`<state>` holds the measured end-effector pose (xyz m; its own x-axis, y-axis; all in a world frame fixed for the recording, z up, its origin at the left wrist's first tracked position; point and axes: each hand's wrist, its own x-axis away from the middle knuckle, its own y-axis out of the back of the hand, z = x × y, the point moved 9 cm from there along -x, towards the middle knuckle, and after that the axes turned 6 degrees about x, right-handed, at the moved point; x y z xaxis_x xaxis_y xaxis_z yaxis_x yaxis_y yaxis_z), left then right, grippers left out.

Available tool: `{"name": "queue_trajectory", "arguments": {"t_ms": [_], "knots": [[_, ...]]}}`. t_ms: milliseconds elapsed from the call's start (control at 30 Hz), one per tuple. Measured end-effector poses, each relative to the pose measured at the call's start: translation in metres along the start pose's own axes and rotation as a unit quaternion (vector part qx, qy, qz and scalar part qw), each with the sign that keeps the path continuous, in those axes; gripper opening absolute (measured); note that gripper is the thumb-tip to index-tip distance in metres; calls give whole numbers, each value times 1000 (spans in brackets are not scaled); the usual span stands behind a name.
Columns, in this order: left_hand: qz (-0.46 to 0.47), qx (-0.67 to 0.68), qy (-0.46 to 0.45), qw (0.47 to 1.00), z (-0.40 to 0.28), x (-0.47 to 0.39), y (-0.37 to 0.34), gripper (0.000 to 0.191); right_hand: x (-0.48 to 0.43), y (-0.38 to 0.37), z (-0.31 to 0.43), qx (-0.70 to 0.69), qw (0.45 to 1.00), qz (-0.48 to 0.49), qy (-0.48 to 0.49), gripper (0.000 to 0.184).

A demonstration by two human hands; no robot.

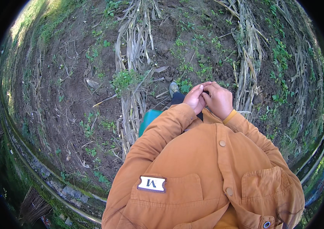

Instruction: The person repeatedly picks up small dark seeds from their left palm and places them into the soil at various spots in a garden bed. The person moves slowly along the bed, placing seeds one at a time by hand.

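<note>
My left hand (195, 98) and my right hand (218, 100) meet in front of my waist, with the fingertips close together or touching. Both have curled fingers, and whether anything small is pinched between them cannot be made out. Orange jacket sleeves cover both forearms. Just beyond the hands, one shoe (174, 88) below a dark trouser leg stands on the soil. Partly hidden behind the left sleeve is a green object (149, 118), perhaps a plastic container.
Rows of dry maize stalks and leaves (134, 37) (249, 54) run across brown soil with small green weeds (123, 81). A stone-edged channel (64, 190) curves along the lower left, beside a bundle of thin twigs (34, 204).
</note>
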<state>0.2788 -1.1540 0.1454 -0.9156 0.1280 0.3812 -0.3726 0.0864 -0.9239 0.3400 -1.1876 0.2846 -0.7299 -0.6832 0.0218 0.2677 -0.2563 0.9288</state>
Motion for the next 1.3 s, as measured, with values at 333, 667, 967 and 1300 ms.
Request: {"name": "queue_trajectory", "arguments": {"t_ms": [333,667,967,1300], "knots": [[6,-41,24,999,-44,-17,-5,38,-28,3,9,-25,997,-67,-16,11],[14,-7,-11,1000,-84,-46,-11,38,-83,11,1,-136,988,-55,-39,11],[-25,24,-142,989,-158,-76,-9,37,-270,-18,-28,-151,988,-25,7,17],[-33,58,-160,985,-159,-134,-27,38,-312,19,-70,-159,987,-20,5,14]]}}
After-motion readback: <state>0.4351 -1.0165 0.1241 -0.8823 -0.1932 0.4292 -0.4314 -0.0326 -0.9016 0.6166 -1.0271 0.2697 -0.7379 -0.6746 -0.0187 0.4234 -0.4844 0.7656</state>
